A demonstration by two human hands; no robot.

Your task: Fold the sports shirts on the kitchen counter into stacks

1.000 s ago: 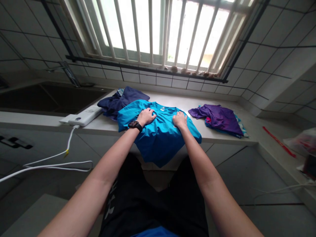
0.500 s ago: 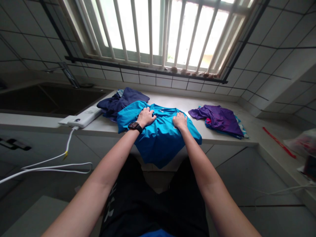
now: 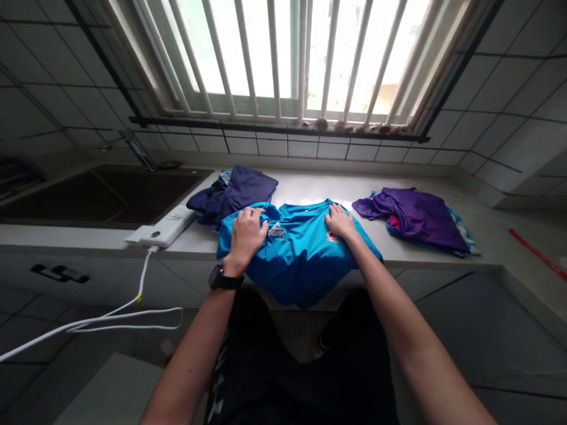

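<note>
A bright blue T-shirt (image 3: 301, 260) lies across the counter's front edge, its collar toward the window and its lower part hanging over the edge. White PEAK lettering and a small red-and-white emblem show on its chest. My left hand (image 3: 247, 236), with a black watch on the wrist, rests on the shoulder at the left, fingers slightly bent and thumb apart. On the opposite shoulder, beside the collar, my right hand (image 3: 340, 221) lies with its fingers stretched over the cloth. Neither hand visibly pinches the fabric.
Dark navy clothing (image 3: 243, 192) is heaped at the left, touching the shirt. A white power strip (image 3: 166, 227) with a cable sits beside the sink (image 3: 101, 195). Folded purple clothing (image 3: 416, 218) lies at the right, and a red strip (image 3: 538, 254) farther right. A barred window is behind.
Both hands have moved apart on the blue T-shirt, spreading its chest flatter. The PEAK lettering and emblem now show, and the collar is wider. The camera view has shifted slightly.
</note>
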